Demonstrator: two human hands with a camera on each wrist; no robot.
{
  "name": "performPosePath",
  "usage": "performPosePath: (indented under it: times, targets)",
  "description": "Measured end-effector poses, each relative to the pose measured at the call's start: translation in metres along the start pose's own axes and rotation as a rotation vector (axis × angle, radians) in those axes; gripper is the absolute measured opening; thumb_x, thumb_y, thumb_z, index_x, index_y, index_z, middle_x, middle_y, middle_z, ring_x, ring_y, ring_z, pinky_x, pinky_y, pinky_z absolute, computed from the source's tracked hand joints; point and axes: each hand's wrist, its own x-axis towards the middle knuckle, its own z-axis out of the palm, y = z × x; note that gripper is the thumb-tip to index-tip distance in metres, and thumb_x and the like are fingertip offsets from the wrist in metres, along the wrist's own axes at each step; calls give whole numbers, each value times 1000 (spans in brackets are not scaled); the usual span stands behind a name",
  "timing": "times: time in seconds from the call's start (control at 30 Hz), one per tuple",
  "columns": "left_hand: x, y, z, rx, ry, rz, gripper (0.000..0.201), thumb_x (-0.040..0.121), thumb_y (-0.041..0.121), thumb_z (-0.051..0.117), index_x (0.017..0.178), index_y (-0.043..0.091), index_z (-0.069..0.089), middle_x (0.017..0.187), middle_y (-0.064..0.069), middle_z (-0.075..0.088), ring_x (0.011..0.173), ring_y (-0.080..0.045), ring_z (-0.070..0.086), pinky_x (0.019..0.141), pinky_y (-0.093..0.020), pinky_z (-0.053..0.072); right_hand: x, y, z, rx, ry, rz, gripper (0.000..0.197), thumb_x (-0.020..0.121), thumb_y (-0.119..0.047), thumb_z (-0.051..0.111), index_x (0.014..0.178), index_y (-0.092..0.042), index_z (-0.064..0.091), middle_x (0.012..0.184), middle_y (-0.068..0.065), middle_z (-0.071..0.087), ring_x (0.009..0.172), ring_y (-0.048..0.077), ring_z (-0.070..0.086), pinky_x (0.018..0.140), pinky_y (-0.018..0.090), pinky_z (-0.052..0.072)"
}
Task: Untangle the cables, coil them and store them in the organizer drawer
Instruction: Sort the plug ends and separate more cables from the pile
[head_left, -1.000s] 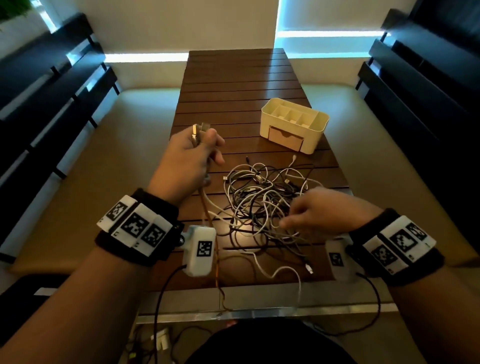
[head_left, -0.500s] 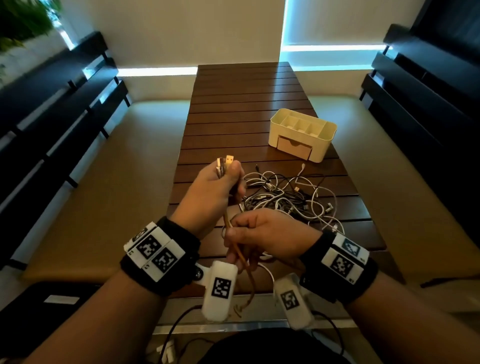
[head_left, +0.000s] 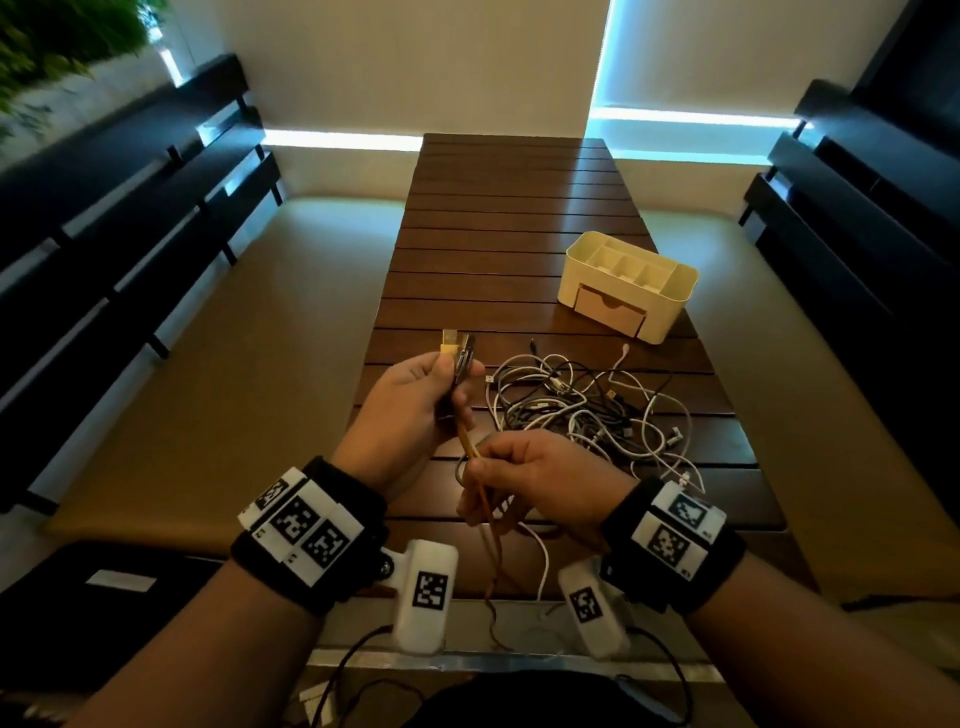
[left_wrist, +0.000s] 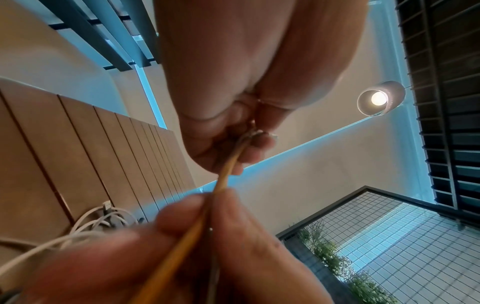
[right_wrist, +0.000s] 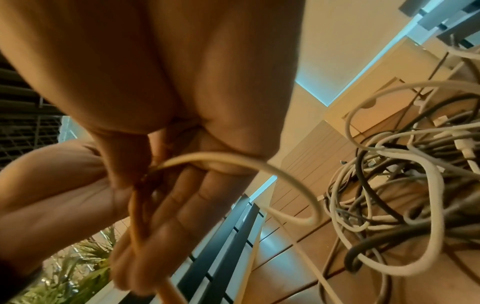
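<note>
Holding: left hand (head_left: 410, 400) grips the orange cable's (head_left: 470, 447) plugs (head_left: 457, 349), raised above the counter (head_left: 509, 218)
Right hand (head_left: 540, 483): pinches the same cable lower down (a white strand loops past its fingers)
Tangle (head_left: 587, 405): on the counter, near side of the organizer (head_left: 670, 306)
Drawer (head_left: 610, 310): closed

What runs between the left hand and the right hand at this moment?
A taut stretch of the orange cable spans from the left hand down to the right hand. It shows in the head view and, closer, in the left wrist view.
</note>
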Motion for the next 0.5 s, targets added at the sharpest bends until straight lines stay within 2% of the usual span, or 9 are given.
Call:
performPosePath:
  times: [0.07, 0.13, 0.2, 0.3, 0.4, 0.5]
  targets:
    - [2, -2, -1, -56, 77, -18, 35, 108, 26, 32, 103, 6, 61, 63, 3, 47, 58, -12, 48, 65, -31, 50, 9, 1, -10, -202, 33, -47, 29, 100, -39, 52, 111, -18, 68, 107, 0, 73, 100, 14, 69, 86, 35, 57]
    - [6, -2, -4, -129, 138, -40, 38, 108, 34, 31, 100, 8, 57, 62, 4, 42, 57, -12, 43, 61, -29, 44, 20, 5, -23, -302, 142, -68, 29, 97, -50, 51, 107, -31, 70, 104, -9, 71, 99, 7, 66, 89, 34, 53]
    - [9, -4, -7, -175, 168, -58, 42, 107, 43, 30, 97, 10, 53, 61, 5, 39, 55, -10, 38, 57, -28, 36, 34, 10, -41, -329, 275, -78, 25, 98, -45, 51, 106, -29, 70, 100, -10, 69, 95, 5, 64, 85, 30, 51]
    - [15, -8, -11, -172, 181, -59, 33, 107, 35, 34, 97, 10, 52, 61, 5, 36, 55, -10, 34, 55, -26, 33, 67, 13, -67, -384, 460, -86, 13, 96, -31, 61, 98, -24, 72, 95, -9, 69, 88, 6, 64, 79, 25, 51]
    - [22, -13, -15, -134, 171, -73, 29, 108, 27, 35, 100, 9, 55, 61, 6, 37, 55, -10, 36, 54, -24, 35, 104, 22, -87, -473, 492, 4, 8, 93, -26, 65, 87, -29, 69, 92, -11, 68, 88, 6, 63, 71, 21, 46]
    - [29, -16, -19, -126, 185, -79, 32, 108, 26, 34, 99, 7, 58, 58, 6, 38, 53, -9, 38, 54, -23, 37, 136, 35, -99, -577, 450, 104, 7, 91, -27, 67, 85, -30, 68, 92, -9, 67, 85, 6, 61, 68, 21, 45]
